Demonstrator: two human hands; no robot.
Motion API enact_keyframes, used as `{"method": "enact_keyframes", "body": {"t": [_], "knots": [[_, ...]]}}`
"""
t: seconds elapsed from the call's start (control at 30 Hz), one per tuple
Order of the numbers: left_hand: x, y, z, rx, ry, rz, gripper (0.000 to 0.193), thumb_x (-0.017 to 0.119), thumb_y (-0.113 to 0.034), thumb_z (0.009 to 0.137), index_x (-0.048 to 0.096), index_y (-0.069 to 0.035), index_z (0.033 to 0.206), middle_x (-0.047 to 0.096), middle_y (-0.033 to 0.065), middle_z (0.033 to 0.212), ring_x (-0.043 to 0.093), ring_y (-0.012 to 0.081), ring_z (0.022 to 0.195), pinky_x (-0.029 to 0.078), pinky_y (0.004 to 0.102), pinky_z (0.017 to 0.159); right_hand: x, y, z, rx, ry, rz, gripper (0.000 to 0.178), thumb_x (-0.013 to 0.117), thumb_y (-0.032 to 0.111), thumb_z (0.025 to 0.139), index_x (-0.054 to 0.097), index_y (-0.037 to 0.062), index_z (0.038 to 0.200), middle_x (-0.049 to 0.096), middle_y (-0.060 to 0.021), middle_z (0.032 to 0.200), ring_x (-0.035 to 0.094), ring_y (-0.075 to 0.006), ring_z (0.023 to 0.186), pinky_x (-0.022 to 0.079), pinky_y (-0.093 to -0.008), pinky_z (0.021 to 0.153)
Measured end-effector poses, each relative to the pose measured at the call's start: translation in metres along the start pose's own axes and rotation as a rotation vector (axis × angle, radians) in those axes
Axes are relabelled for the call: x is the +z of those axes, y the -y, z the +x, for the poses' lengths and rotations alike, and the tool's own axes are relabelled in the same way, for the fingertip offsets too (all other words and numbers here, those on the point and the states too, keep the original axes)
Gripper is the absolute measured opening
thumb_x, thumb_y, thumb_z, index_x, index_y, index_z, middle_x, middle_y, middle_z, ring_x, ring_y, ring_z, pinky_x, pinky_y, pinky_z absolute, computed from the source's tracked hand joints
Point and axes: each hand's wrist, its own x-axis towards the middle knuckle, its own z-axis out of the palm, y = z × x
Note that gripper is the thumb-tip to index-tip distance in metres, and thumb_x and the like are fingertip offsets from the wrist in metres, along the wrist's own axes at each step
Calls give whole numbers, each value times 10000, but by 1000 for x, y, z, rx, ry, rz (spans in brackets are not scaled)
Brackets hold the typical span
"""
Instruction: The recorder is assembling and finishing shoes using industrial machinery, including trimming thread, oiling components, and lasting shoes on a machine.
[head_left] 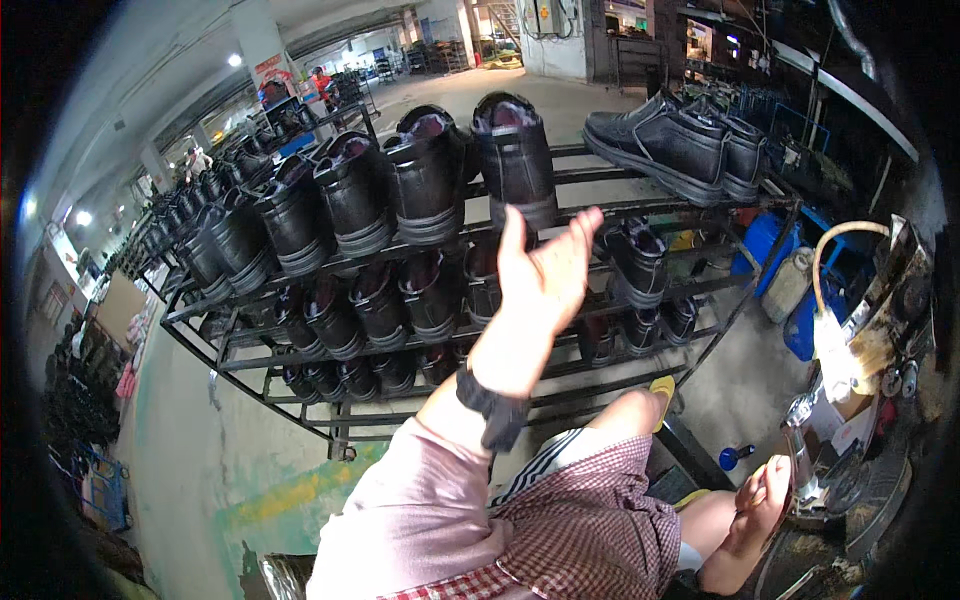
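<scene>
My left hand point(545, 272) reaches out over the rack with its thumb and fingers spread and nothing in it. Just beyond its fingertips a black ankle shoe point(513, 150) stands on the top tier, heel toward me; I cannot tell if they touch. To its right, a pair of black shoes point(660, 145) sits turned sideways. My right hand point(752, 525) is low at the right, fingers curled beside a metal fitting point(797, 415) on a dark workstation. What that hand grips, if anything, is hidden.
The black metal rack point(400, 425) carries several tiers of black shoes. At right are a lit lamp point(838, 355) on a bent neck, blue drums point(768, 240) and a dark sole-shaped piece point(880, 510). A blue-headed object point(735, 457) is near the rack's right foot. More shoe racks line the far left.
</scene>
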Motion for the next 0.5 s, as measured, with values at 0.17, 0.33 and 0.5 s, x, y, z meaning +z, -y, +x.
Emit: {"method": "enact_keyframes", "body": {"t": [0.17, 0.33, 0.5], "knots": [[-10, 19, 15, 266, -20, 348, 515, 448, -352, 963, 435, 101, 1208, 617, 259, 1036, 643, 276, 780, 574, 296, 699, -52, -48, 9, 187, -37, 133, 176, 464, 300, 990, 471, 179, 862, 424, 34, 573, 321, -69, 342, 243, -218, 304], [44, 107, 78, 337, 542, 1542, 506, 667, -293, 842, 495, -21, 1232, 547, 184, 1221, 531, 292, 1140, 415, 382, 981, -37, -49, -3, 419, 167, 105, 280, 485, 267, 982, 448, 131, 741, 364, 1, 548, 307, -70, 367, 178, -212, 323], [40, 94, 207, 895, 165, 2673, 714, 715, -398, 744, 478, 35, 1260, 474, 241, 1323, 369, 357, 1304, 271, 392, 1107, 3, -42, -12, -157, 264, -1352, 270, 580, 180, 893, 515, 23, 683, 443, -21, 575, 471, -110, 549, 353, -278, 509]]}}
